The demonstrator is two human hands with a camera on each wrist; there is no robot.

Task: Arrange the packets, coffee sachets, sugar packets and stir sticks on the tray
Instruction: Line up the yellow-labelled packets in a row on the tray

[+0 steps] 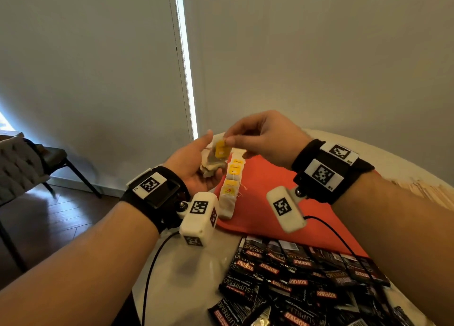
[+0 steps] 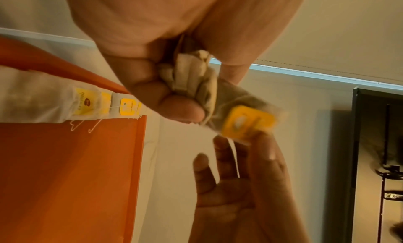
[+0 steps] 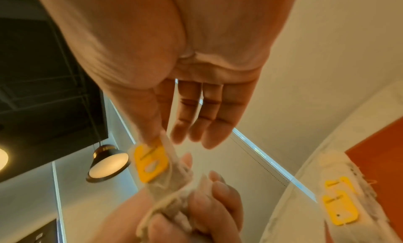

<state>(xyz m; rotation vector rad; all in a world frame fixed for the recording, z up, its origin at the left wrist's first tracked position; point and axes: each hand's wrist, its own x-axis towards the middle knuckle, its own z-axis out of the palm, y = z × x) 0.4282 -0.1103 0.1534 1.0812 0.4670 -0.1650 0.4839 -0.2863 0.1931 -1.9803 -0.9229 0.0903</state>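
Fingers of the left hand [image 1: 196, 165] curl round a bunch of tea bags [image 2: 196, 79], a ready supply; right hand [image 1: 265, 135] pinches one tea bag [image 1: 221, 150] free, above the laid row [image 1: 231, 183] on the orange tray [image 1: 270, 203].

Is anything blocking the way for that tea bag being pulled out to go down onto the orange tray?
Nothing visible: the right hand pinches the yellow-tagged tea bag above the flat orange tray, whose surface beside the row of tea bags is bare.
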